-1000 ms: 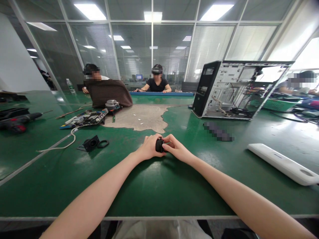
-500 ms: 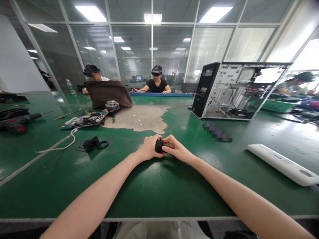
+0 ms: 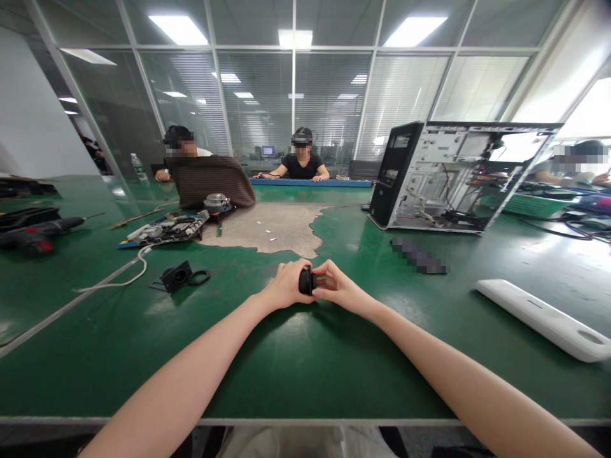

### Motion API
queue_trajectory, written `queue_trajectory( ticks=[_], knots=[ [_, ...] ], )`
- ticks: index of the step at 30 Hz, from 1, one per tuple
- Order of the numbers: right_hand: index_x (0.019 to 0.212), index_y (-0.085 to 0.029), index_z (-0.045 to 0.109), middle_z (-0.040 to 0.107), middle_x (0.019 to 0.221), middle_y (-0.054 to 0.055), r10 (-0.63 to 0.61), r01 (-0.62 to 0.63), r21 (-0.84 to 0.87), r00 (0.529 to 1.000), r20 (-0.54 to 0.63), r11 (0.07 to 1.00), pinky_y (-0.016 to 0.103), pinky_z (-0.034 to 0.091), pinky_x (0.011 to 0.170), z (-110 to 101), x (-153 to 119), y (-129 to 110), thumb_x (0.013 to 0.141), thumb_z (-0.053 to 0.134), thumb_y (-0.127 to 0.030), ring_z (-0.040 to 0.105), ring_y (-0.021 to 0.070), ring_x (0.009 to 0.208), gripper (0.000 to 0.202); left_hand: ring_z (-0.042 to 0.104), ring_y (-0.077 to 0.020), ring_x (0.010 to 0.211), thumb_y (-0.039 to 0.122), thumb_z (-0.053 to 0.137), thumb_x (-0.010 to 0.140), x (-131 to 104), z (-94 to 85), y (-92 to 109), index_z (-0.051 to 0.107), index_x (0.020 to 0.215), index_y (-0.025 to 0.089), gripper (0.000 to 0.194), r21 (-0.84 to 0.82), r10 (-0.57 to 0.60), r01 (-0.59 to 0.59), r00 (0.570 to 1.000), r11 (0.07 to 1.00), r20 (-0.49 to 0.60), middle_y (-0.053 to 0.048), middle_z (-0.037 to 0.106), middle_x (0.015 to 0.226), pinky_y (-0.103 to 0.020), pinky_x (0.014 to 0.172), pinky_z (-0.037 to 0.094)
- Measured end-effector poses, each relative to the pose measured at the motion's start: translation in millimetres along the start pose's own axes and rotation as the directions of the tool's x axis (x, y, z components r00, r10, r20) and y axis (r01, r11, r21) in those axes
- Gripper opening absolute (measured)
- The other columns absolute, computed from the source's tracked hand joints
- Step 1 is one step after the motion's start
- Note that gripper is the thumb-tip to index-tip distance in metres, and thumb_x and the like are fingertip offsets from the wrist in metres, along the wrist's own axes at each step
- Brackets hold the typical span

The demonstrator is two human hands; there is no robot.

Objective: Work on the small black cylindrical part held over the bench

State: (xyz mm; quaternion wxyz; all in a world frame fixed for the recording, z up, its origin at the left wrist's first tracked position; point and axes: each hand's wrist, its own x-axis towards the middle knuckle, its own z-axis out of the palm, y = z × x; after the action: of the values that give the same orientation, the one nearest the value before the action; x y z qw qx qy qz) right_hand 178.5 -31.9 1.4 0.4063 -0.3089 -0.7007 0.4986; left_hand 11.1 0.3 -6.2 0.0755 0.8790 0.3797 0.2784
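A small round black part [image 3: 306, 280] is held just above the green table [image 3: 310, 375], between both hands. My left hand [image 3: 287, 284] wraps round its left side. Thumb and fingertips of my right hand [image 3: 337, 287] pinch its right side. The fingers cover some of it, so its exact form is unclear. To the left on the table lie a black square piece with a round opening [image 3: 175, 277] and a black ring [image 3: 198, 277].
An open computer case [image 3: 401, 175] stands at the right, behind a white long device [image 3: 544, 318]. Circuit boards [image 3: 167, 229], a brown cloth-covered object [image 3: 207, 181] and a drill [image 3: 38, 232] are on the left. Two people [image 3: 303, 162] sit across; another person is far right.
The whole view has shifted slightly. My right fingertips have moved a little on the black part, and more of its right side shows. My left hand keeps its hold.
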Motion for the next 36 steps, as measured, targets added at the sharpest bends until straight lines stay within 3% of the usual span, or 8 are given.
queue_trajectory(
  ticks=[7,11,16,21,25,29,33,36],
  knots=[
    [0.087,-0.020,0.043,0.051,0.090,0.001,-0.009,-0.002,-0.094,0.994,-0.112,0.996,0.031,0.044,0.076,3.7,2.8,0.7,0.074,0.053,-0.029,0.054,0.0121,0.083,0.019,0.050,-0.0220,0.088,0.047,0.065,0.052,0.2,-0.2,1.3,0.040,0.099,0.021,0.059,-0.011,-0.001,0.001,1.000,1.000,-0.010,-0.003,0.054,0.097,-0.033,0.077,0.031],
    [0.097,-0.020,0.042,0.051,0.096,0.003,0.007,-0.019,-0.120,0.995,-0.096,0.993,0.033,0.044,0.081,0.9,2.8,4.9,0.075,0.052,-0.028,0.053,0.0133,0.088,0.026,0.050,-0.0217,0.090,0.047,0.065,0.052,0.5,-0.5,1.1,0.039,0.101,0.022,0.061,-0.018,0.007,-0.008,1.000,1.000,-0.010,-0.002,0.053,0.098,-0.033,0.077,0.031],
    [0.091,-0.020,0.041,0.052,0.095,0.002,-0.028,0.027,-0.068,1.000,-0.007,0.997,0.031,0.046,0.076,-0.3,-0.2,3.2,0.070,0.059,-0.025,0.054,0.0142,0.088,0.028,0.050,-0.0223,0.089,0.044,0.065,0.053,0.1,-1.5,1.4,0.040,0.100,0.021,0.058,-0.002,0.000,0.000,1.000,1.000,0.005,-0.003,0.053,0.098,-0.033,0.076,0.031],
    [0.087,-0.020,0.042,0.051,0.090,0.001,-0.043,0.036,-0.093,0.997,-0.066,0.995,0.031,0.046,0.076,1.8,0.8,2.6,0.074,0.054,-0.029,0.054,0.0129,0.084,0.020,0.049,-0.0232,0.091,0.045,0.065,0.052,0.0,-3.0,3.9,0.041,0.100,0.021,0.059,-0.008,-0.023,0.023,1.000,1.000,0.015,-0.004,0.053,0.100,-0.034,0.078,0.031],
    [0.094,-0.021,0.043,0.052,0.093,0.002,-0.031,0.022,-0.112,0.996,-0.088,0.994,0.033,0.044,0.080,1.8,3.0,5.5,0.073,0.054,-0.030,0.054,0.0133,0.086,0.025,0.050,-0.0228,0.090,0.045,0.065,0.052,0.3,-3.2,4.7,0.041,0.100,0.021,0.059,-0.020,-0.019,0.020,1.000,1.000,0.012,-0.003,0.054,0.098,-0.034,0.078,0.031],
    [0.096,-0.020,0.043,0.052,0.101,0.005,-0.014,0.008,-0.094,0.998,-0.066,0.996,0.034,0.043,0.083,-0.9,2.5,5.8,0.072,0.056,-0.029,0.054,0.0143,0.090,0.029,0.050,-0.0227,0.090,0.045,0.066,0.052,0.3,-2.4,3.1,0.040,0.101,0.020,0.061,-0.019,-0.003,0.003,1.000,1.000,0.005,-0.004,0.053,0.098,-0.034,0.078,0.031],
    [0.092,-0.020,0.041,0.055,0.094,0.003,-0.010,0.010,-0.019,1.000,0.018,1.000,0.034,0.044,0.080,-1.7,0.6,1.7,0.068,0.061,-0.027,0.054,0.0147,0.090,0.032,0.050,-0.0224,0.089,0.045,0.065,0.053,0.0,-2.2,2.2,0.040,0.101,0.020,0.059,-0.008,0.001,-0.001,1.000,1.000,0.008,-0.003,0.054,0.098,-0.034,0.077,0.031],
    [0.085,-0.020,0.041,0.055,0.093,0.002,-0.012,0.011,-0.021,0.999,-0.035,1.000,0.032,0.044,0.079,0.5,0.9,-0.6,0.070,0.058,-0.030,0.055,0.0135,0.086,0.025,0.050,-0.0226,0.091,0.046,0.065,0.053,-0.3,-2.3,2.6,0.040,0.101,0.021,0.060,-0.010,-0.005,0.005,1.000,1.000,0.010,-0.003,0.053,0.099,-0.034,0.078,0.031]
  ],
)
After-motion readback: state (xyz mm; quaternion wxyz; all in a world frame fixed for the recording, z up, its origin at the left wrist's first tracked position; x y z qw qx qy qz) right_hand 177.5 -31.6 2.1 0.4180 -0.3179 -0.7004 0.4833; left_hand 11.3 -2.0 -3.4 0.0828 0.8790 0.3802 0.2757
